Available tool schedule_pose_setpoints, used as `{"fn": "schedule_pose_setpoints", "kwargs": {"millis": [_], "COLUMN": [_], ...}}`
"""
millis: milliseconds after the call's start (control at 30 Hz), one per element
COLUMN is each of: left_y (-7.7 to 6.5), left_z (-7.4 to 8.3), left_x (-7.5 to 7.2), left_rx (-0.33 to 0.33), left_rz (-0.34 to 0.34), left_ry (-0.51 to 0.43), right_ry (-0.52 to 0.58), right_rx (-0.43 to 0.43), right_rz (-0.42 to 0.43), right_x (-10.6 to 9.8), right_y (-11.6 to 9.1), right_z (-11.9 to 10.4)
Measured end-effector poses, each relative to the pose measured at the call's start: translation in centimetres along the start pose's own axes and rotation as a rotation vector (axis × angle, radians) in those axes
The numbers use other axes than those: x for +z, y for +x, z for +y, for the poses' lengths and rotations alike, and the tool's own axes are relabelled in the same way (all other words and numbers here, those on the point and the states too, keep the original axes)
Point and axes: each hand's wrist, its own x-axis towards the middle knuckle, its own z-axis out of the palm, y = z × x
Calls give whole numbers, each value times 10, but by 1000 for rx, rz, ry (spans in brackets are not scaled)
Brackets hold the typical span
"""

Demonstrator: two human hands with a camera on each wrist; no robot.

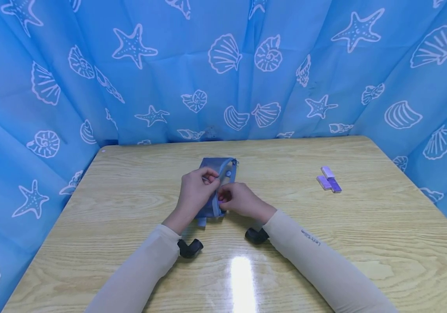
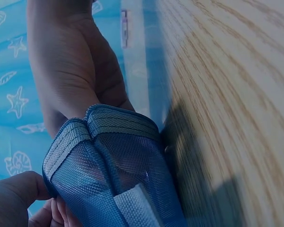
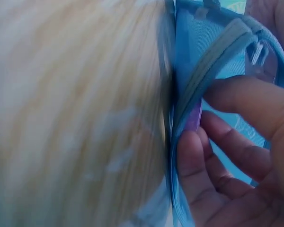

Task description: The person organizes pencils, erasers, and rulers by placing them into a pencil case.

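Pale sleeves (image 1: pixel 141 269) extend across a wood-grain tabletop (image 1: pixel 129 195), where a person's left hand (image 1: pixel 195 190) pinches the edge of a blue mesh pouch (image 1: pixel 206 211) at mid-table. The right hand (image 1: pixel 243 201), fingers curled close at the pouch's opening, grips a purple block (image 3: pixel 194 117) (only a sliver shows). Farther off, to the right, three purple-toned pieces (image 1: pixel 335 185) lie grouped; beyond hangs a blue curtain (image 1: pixel 243 87) printed with white seashells.

I count one blue mesh zip pouch (image 1: pixel 208 209) and one purple piece (image 3: pixel 194 117) mid-frame, three small purple blocks (image 1: pixel 331 181) at right — plus two hands (image 1: pixel 243 201), two pale sleeves (image 1: pixel 141 267), two black wrist mounts (image 1: pixel 190 249) lower down.
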Motion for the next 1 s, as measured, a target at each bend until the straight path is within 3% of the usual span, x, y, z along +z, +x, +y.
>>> {"fn": "schedule_pose_setpoints", "kwargs": {"millis": [200,400,567,700,867,1000], "left_y": [0,0,0,0,-1,-1], "left_z": [0,0,-1,-1,-1,-2], "left_x": [0,1,2,1,1,1], "left_rx": [9,4,-5,-6,-8,-12], "left_rz": [3,6,7,5,6,2], "left_ry": [9,5,8,6,-5,-9], "right_ry": [0,-103,-161,-207,-254,-214], "right_rx": [44,127,267,396,525,634], "right_rz": [19,198,367,500,609,626], "right_x": [-22,-75,-124,-153,-173,-182], "right_y": [-2,-11,-31,-54,-78,-97], "right_z": [3,21,51,76,100,118]}}
